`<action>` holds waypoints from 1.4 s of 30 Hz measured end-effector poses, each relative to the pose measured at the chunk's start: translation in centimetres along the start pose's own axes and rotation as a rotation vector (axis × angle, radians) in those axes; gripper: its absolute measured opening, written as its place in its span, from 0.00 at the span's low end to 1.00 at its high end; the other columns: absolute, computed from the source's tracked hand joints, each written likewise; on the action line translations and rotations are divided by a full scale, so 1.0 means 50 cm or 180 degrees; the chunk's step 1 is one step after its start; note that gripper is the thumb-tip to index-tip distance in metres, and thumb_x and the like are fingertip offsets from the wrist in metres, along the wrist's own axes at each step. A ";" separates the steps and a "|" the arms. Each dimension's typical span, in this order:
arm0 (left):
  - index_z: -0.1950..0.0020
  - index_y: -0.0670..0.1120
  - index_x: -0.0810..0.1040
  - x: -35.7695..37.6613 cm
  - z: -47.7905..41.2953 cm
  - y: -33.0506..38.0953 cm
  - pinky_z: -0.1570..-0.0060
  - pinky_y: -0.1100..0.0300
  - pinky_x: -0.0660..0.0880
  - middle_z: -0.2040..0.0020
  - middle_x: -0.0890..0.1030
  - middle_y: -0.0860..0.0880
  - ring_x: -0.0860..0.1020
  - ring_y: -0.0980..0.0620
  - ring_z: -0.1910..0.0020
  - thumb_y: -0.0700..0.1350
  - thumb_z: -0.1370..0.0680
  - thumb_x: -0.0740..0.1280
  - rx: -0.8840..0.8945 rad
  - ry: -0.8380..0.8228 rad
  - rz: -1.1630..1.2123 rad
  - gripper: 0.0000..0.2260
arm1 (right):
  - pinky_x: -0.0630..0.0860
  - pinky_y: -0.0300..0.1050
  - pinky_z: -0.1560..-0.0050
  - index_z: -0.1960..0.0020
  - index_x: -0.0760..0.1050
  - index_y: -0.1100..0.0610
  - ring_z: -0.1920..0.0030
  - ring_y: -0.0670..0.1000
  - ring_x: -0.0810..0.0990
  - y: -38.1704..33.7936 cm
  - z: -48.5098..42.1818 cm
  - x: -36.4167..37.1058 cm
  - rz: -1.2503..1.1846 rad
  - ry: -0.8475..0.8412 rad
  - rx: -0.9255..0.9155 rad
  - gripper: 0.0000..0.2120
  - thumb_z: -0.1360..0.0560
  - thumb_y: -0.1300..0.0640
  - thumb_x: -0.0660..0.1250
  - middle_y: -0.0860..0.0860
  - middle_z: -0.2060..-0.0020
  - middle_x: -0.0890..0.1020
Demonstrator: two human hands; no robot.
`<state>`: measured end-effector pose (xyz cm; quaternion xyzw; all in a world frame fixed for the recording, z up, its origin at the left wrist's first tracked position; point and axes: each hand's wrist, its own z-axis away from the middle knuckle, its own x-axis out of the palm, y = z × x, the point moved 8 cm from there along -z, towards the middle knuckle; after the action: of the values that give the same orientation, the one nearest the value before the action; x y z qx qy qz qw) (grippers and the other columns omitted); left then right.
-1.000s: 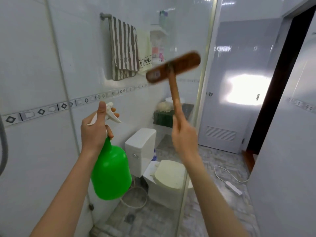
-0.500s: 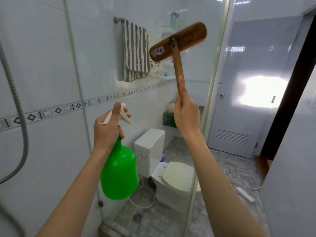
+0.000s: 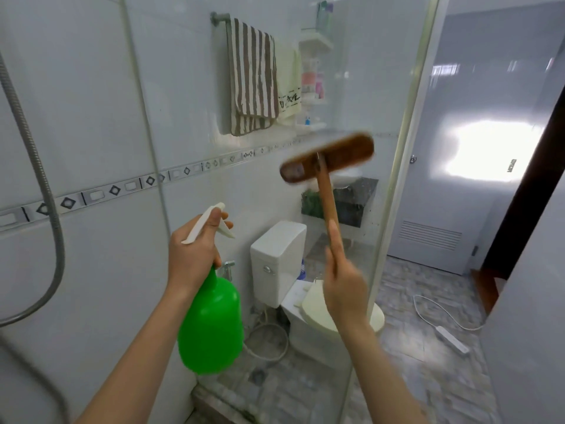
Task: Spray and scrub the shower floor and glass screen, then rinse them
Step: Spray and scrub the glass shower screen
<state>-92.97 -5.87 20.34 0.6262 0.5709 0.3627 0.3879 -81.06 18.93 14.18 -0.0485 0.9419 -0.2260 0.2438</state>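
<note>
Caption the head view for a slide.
Left hand holds a green spray bottle while the right hand holds a wooden brush up to the glass shower screen.

A brown-and-white striped towel (image 3: 252,78) hangs from a wall rail (image 3: 219,17), touching a cream towel (image 3: 289,84) on its right. A corner shelf (image 3: 316,44) holds bottles. Below stands a white toilet (image 3: 276,258), lid closed. A metal shower hose (image 3: 39,185) loops down the left wall. A white power strip (image 3: 452,339) lies on the tiled floor near the grey door (image 3: 477,148).
</note>
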 end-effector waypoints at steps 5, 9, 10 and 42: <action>0.52 0.51 0.84 0.031 0.035 -0.042 0.76 0.65 0.69 0.55 0.86 0.51 0.70 0.51 0.81 0.54 0.19 0.64 -0.0107 -0.0160 -0.0006 0.12 | 0.64 0.34 0.79 0.24 0.50 0.35 0.80 0.41 0.61 0.104 0.224 0.008 0.0066 -0.0533 0.0605 0.24 0.18 0.45 0.50 0.45 0.75 0.68; 0.56 0.58 0.83 0.075 0.063 -0.074 0.74 0.60 0.70 0.58 0.85 0.42 0.70 0.48 0.79 0.55 0.19 0.65 -0.0208 -0.0340 -0.0001 0.10 | 0.67 0.41 0.79 0.23 0.54 0.46 0.80 0.47 0.65 0.044 0.063 -0.009 0.0260 -0.0087 0.0181 0.23 0.17 0.52 0.52 0.49 0.76 0.71; 0.57 0.59 0.84 0.084 0.073 -0.083 0.73 0.59 0.71 0.58 0.85 0.40 0.70 0.48 0.80 0.55 0.19 0.65 -0.0242 -0.0369 0.0027 0.10 | 0.66 0.38 0.79 0.23 0.55 0.48 0.80 0.47 0.65 0.046 0.048 -0.016 0.0266 -0.0036 0.0196 0.23 0.17 0.52 0.53 0.49 0.75 0.71; 0.51 0.53 0.83 -0.075 0.008 -0.195 0.76 0.62 0.70 0.54 0.86 0.51 0.69 0.51 0.79 0.53 0.17 0.60 -0.0404 -0.0154 0.0123 0.12 | 0.65 0.36 0.78 0.23 0.49 0.39 0.80 0.46 0.66 0.012 0.210 0.184 0.0069 -0.0592 0.0402 0.23 0.18 0.42 0.45 0.47 0.75 0.70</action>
<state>-97.14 -9.19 11.33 0.6198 0.5250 0.3903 0.4334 -84.04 13.38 1.72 -0.0435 0.8995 -0.2768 0.3352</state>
